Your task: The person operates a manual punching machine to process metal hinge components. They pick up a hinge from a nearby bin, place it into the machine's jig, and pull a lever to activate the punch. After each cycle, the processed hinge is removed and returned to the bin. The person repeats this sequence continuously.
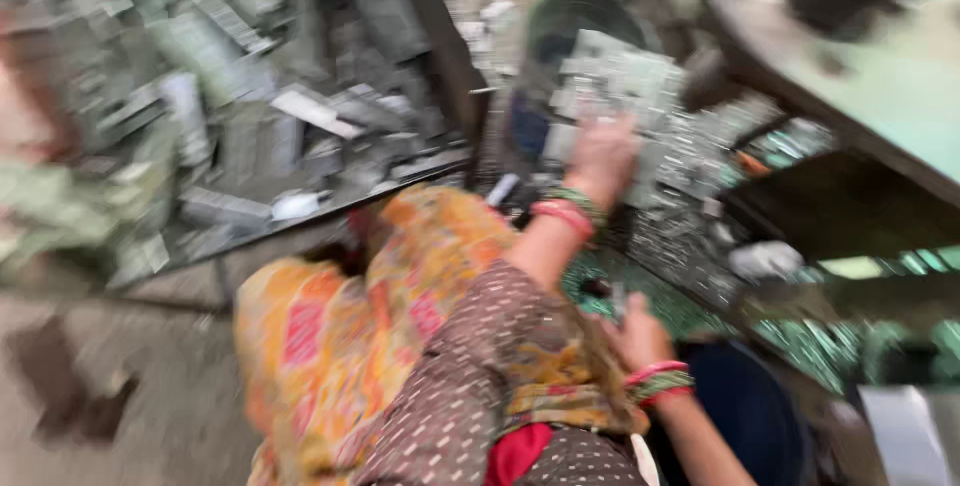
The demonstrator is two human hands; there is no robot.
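Head view, strongly motion-blurred. A large dark tray (300,161) of grey metal offcuts fills the upper left, its near edge running down toward the floor (120,396). At the upper right stands a pale green machine bed (880,76), with a dark shelf beneath it. Between them a heap of small silvery stamped pieces (680,186) spills down toward a green mat (650,301). A dark round bin (575,21) sits behind the heap, and a dark blue tub (745,411) lies at the lower right.

The person's lap is covered in orange patterned cloth (340,346) and a brown dotted sleeve (470,386).

The left hand (603,156), with red and green bangles at the wrist, is raised to the top of the heap and holds a flat grey perforated sheet (610,81); the grip appears pressed onto the sheet's lower edge, though blur hides the fingers. The right hand (640,331), also bangled, rests low over the green mat near a small dark object (597,288). Whether its grip is spread or pressed together cannot be told.

Judged from this pose, the sheet is best handled by its edge with firm, even pressure, kept level and clear of the loose pieces below, since thin stamped metal is likely sharp and flexes easily.
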